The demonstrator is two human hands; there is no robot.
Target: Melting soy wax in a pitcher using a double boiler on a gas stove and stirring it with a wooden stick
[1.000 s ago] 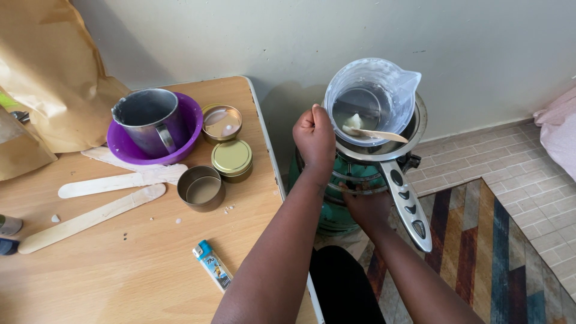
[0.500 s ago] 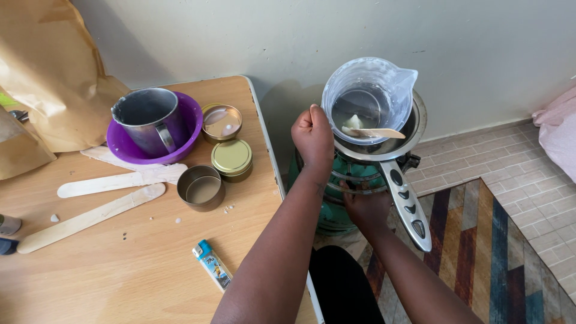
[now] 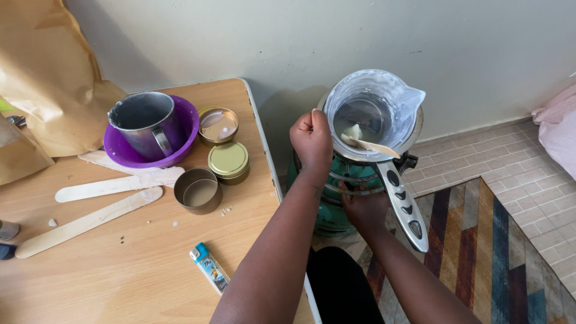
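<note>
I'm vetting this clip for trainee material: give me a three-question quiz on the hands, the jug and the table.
1. True or false: the left hand grips the clear plastic jug at its rim side.
2. What lies inside the jug? A) a wooden stick and a white lump B) a lighter C) a gold lid
3. Where does the metal mug stand?

Key: 1 true; 2 A; 3 inside the purple bowl on the wooden table.
</note>
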